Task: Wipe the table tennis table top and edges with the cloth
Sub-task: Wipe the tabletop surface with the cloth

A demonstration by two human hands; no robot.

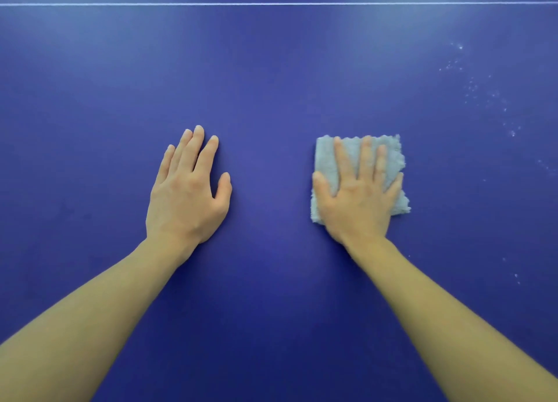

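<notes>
Blue table top (271,78) fills pretty much the whole head view, with one thin white line (271,3) running straight across the far side. You've got two bare hands down on it and one cloth, that's the whole count.

Your left hand (187,190) lies flat on the bare blue, fingers straight and close together, thumb out to the side, holding nothing.

Your right hand (359,196) is spread flat on top of the cloth (389,163), fingers straight and fanned, pressing it to the surface rather than gripping it. Both hands sit side by side, well apart.

That cloth is pale grey-blue, fluffy, folded into a rough square with frayed, wavy edges, lying flat near the middle of the view, right of centre.

Off to the right there's a scatter of small white specks (483,90) on the blue.
</notes>
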